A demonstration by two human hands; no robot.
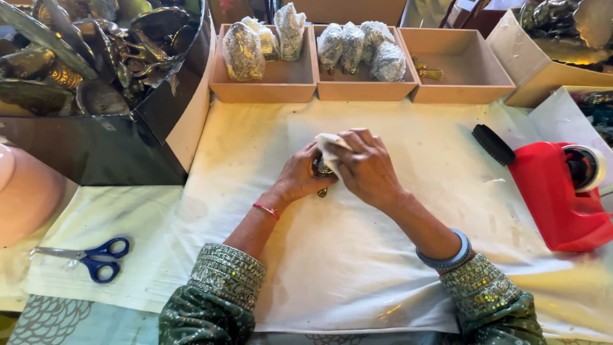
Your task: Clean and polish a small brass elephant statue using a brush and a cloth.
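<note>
Left hand (299,176): fingers curled closed around a small brass piece (322,171), gripping it from the left.
Right hand (365,166): fingers bent, pressing a white cloth (327,145) over the top of the piece; the two hands touch.
Brass piece: mid-table, just above the white sheet (332,255), mostly hidden by cloth and fingers.
Scissors (89,257): blue-handled, lying well to the left.
Tape dispenser (562,191): red, well to the right.
Wooden trays (361,64): at the far edge, holding wrapped bundles (242,51).
Dark bin (96,70): far left, full of brass items.
</note>
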